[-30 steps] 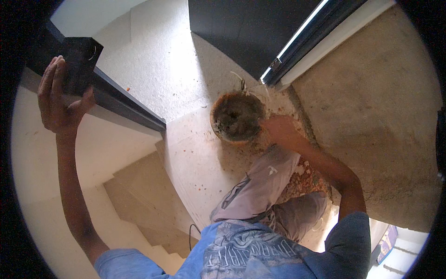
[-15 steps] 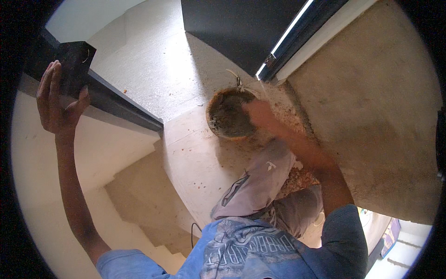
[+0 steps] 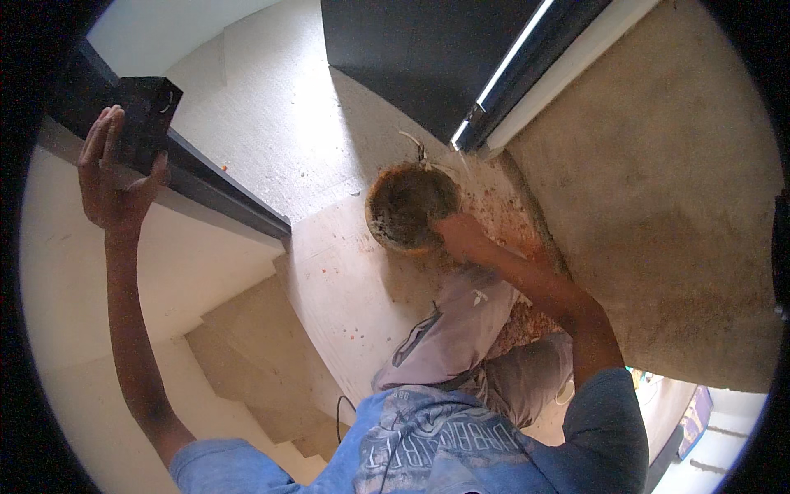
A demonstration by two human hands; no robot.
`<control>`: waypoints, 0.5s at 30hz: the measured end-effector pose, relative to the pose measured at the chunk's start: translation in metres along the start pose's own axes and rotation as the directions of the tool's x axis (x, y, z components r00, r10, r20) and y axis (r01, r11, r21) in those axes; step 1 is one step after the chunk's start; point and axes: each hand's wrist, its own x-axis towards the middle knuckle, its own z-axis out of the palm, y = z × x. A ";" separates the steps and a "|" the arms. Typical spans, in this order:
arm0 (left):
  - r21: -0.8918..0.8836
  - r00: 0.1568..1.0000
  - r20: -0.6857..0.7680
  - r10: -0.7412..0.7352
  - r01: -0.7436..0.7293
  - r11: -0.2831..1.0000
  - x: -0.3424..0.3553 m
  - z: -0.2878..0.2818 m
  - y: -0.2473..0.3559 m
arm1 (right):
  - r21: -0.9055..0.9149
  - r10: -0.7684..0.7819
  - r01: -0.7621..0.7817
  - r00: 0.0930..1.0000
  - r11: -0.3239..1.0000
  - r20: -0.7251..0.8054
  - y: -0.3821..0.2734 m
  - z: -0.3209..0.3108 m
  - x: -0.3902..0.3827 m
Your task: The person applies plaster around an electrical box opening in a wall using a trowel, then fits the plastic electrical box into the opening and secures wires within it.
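Note:
My left hand (image 3: 122, 185) is raised at the dark door frame (image 3: 222, 193). Its fingers and thumb lie on two sides of a black box-shaped piece (image 3: 146, 119), gripping it; whether that piece is fixed to the frame, I cannot tell. On the floor stands a round basin (image 3: 409, 249) with a crusted orange-brown rim. Wet grey mortar (image 3: 407, 202) fills its bottom. My right hand (image 3: 462, 235) reaches over the basin's near right rim, fingers curled down towards the mortar. Anything held in them is hidden.
A dark door panel (image 3: 395, 58) stands open beyond the basin, near a bright-edged frame (image 3: 502, 74). A rough plastered wall (image 3: 658, 198) rises at right. Stairs (image 3: 255, 370) drop away at lower left. Reddish rubble (image 3: 531, 321) lies along the wall's foot, by my knees.
My right hand has drawn back towards me, from the basin's right side to its near right rim. The left hand keeps its hold; the view has shifted slightly.

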 end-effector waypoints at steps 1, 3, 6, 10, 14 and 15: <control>-0.002 0.999 -0.033 0.009 -0.009 1.000 0.004 -0.002 0.005 | 0.039 -0.066 0.069 0.995 0.997 -0.071 0.001 -0.007 -0.011; 0.007 0.999 -0.030 0.017 -0.017 1.000 0.000 -0.008 0.007 | 0.189 -0.072 0.102 0.984 0.977 -0.161 -0.005 -0.038 -0.031; 0.035 1.000 0.011 0.015 -0.016 0.999 -0.006 -0.007 0.001 | 0.399 0.028 0.026 0.991 0.917 -0.127 0.002 -0.072 -0.039; -0.016 0.999 -0.015 0.033 -0.033 0.999 0.002 0.007 0.004 | 0.313 0.108 -0.137 0.988 0.940 0.108 0.031 -0.028 0.004; -0.027 1.000 -0.009 0.020 -0.021 0.999 0.003 0.003 0.004 | 0.167 0.232 -0.235 0.972 0.958 0.035 0.037 -0.041 0.025; -0.010 1.000 0.002 0.019 -0.019 1.000 0.000 0.003 0.003 | 0.141 0.218 -0.217 0.976 0.966 0.010 0.033 -0.046 0.024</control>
